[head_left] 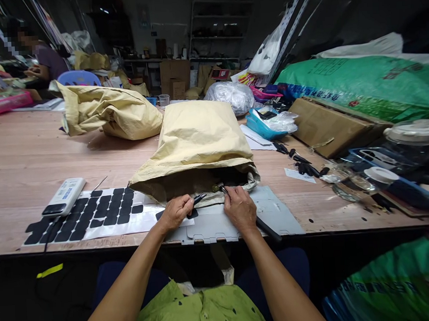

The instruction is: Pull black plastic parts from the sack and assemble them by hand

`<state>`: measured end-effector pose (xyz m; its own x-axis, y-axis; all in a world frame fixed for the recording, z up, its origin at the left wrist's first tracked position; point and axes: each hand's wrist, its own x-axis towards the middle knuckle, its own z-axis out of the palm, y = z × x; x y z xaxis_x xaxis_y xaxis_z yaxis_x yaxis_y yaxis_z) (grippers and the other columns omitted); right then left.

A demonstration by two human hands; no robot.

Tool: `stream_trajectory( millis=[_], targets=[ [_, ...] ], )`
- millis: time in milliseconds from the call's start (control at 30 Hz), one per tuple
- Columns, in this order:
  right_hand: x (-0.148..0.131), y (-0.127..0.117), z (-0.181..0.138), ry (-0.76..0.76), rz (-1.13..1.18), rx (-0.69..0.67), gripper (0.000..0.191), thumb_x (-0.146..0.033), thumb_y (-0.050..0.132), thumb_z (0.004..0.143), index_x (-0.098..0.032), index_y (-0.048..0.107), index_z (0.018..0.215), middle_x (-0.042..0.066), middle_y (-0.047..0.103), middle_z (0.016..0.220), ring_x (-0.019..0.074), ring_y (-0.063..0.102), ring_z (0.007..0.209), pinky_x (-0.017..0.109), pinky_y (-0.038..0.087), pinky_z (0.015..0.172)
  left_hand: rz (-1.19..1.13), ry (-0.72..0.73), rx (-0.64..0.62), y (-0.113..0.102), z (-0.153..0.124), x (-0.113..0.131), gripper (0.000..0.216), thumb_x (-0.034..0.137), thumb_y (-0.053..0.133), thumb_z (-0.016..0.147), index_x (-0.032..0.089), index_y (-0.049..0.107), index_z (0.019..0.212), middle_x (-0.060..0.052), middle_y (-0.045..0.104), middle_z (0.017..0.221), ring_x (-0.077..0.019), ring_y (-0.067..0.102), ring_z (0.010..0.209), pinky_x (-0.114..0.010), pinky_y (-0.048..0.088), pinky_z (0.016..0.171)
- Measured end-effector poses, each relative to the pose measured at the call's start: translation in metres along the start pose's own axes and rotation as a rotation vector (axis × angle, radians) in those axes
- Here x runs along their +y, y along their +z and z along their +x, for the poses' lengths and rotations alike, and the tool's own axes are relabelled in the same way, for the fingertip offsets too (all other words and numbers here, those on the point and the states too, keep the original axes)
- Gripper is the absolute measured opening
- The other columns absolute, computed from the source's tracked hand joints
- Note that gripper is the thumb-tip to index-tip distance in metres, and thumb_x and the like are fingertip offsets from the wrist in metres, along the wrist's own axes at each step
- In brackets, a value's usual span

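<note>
Jutting from left fingers (pixel 185 203), dark piece (pixel 199 197), sack (pixel 206 132) beyond

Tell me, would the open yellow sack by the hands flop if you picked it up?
Probably: the sack has soft creases and a sagging edge. It may feel bulky, because its body is puffed up. Things could perhaps slide out if it tipped, since its near end gapes open.

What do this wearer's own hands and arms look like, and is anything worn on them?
The left hand and right hand are ungloved, without visible rings or wristbands. Both forearms show no sleeves; between them is a green garment with small dark marks.
</note>
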<state>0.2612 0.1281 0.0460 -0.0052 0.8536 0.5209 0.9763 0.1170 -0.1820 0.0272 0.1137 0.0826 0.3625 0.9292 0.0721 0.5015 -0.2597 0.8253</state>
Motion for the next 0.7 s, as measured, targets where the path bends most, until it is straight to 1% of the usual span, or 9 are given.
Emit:
stream_trajectory(
  millis=[100,200,300,367,400,433,500,600,700],
  targets=[
    [0.0,0.0,0.0,-0.003,-0.006,0.001,0.028,-0.018,0.052,0.088,-0.02,0.067,0.112,0.006,0.061,0.094,0.0187,0.051,0.087,0.029,0.036,0.074,0.02,0.007,-0.01,0.0,0.0,0.002,0.035,0.043,0.041,0.095,0.019,0.055,0.072,0.001,0.061,0.07,-0.0142,0.053,0.068,-0.026,0.038,0.067],
    [0.0,0.0,0.0,-0.001,-0.013,0.004,0.027,-0.018,0.053,0.088,-0.02,0.068,0.111,0.005,0.061,0.093,0.0185,0.051,0.086,0.029,0.036,0.074,0.113,0.019,-0.026,-0.001,0.0,0.003,0.028,0.043,0.053,0.091,0.019,0.062,0.079,0.001,0.062,0.074,-0.0152,0.053,0.072,-0.027,0.038,0.071],
    [-0.001,-0.001,0.0,0.002,-0.017,-0.001,0.027,-0.018,0.054,0.087,-0.021,0.068,0.11,0.005,0.061,0.093,0.0184,0.051,0.085,0.029,0.035,0.073,0.17,0.072,-0.135,-0.002,-0.006,0.007,0.019,0.041,0.071,0.08,0.022,0.071,0.084,0.0,0.067,0.086,-0.0183,0.055,0.086,-0.032,0.039,0.087],
    [-0.001,-0.001,0.0,0.001,-0.018,-0.006,0.027,-0.018,0.053,0.087,-0.021,0.068,0.11,0.005,0.061,0.093,0.0183,0.05,0.085,0.029,0.035,0.073,0.177,0.124,-0.25,-0.004,-0.015,0.01,0.018,0.038,0.08,0.072,0.025,0.075,0.084,-0.001,0.068,0.108,-0.0227,0.054,0.103,-0.038,0.035,0.099],
    [-0.001,-0.001,0.0,0.002,-0.018,-0.007,0.027,-0.018,0.053,0.088,-0.02,0.068,0.11,0.005,0.061,0.093,0.0184,0.05,0.085,0.029,0.035,0.073,0.187,0.146,-0.301,-0.005,-0.021,0.012,0.018,0.037,0.083,0.069,0.026,0.077,0.082,-0.001,0.065,0.122,-0.0257,0.051,0.113,-0.042,0.033,0.104],
    [-0.001,-0.001,0.001,0.003,-0.019,-0.008,0.027,-0.019,0.053,0.088,-0.02,0.068,0.11,0.005,0.061,0.093,0.0185,0.05,0.085,0.029,0.035,0.073,0.203,0.161,-0.34,-0.006,-0.028,0.014,0.018,0.035,0.086,0.066,0.027,0.078,0.08,0.0,0.058,0.135,-0.0291,0.046,0.122,-0.045,0.03,0.107],
    [-0.001,-0.001,0.001,0.005,-0.019,-0.007,0.027,-0.019,0.053,0.088,-0.02,0.068,0.11,0.005,0.061,0.093,0.0186,0.05,0.085,0.029,0.035,0.073,0.256,0.173,-0.388,-0.004,-0.041,0.016,0.02,0.034,0.088,0.061,0.028,0.079,0.078,0.002,0.041,0.153,-0.0354,0.034,0.136,-0.05,0.026,0.112],
    [0.0,0.001,0.001,0.006,-0.02,-0.003,0.028,-0.019,0.052,0.088,-0.02,0.068,0.111,0.005,0.061,0.092,0.0186,0.05,0.085,0.029,0.034,0.073,0.379,0.198,-0.384,0.005,-0.059,0.014,0.021,0.029,0.089,0.059,0.028,0.079,0.078,0.003,0.024,0.163,-0.0393,0.022,0.145,-0.058,0.015,0.117],
    [0.0,0.001,0.001,0.005,-0.021,-0.001,0.028,-0.02,0.052,0.088,-0.02,0.068,0.111,0.005,0.061,0.092,0.0187,0.05,0.085,0.029,0.034,0.073,0.518,0.251,-0.334,0.018,-0.072,0.009,0.022,0.02,0.085,0.061,0.024,0.077,0.081,0.0,0.013,0.166,-0.0399,0.017,0.148,-0.061,0.007,0.119]
  ],
)
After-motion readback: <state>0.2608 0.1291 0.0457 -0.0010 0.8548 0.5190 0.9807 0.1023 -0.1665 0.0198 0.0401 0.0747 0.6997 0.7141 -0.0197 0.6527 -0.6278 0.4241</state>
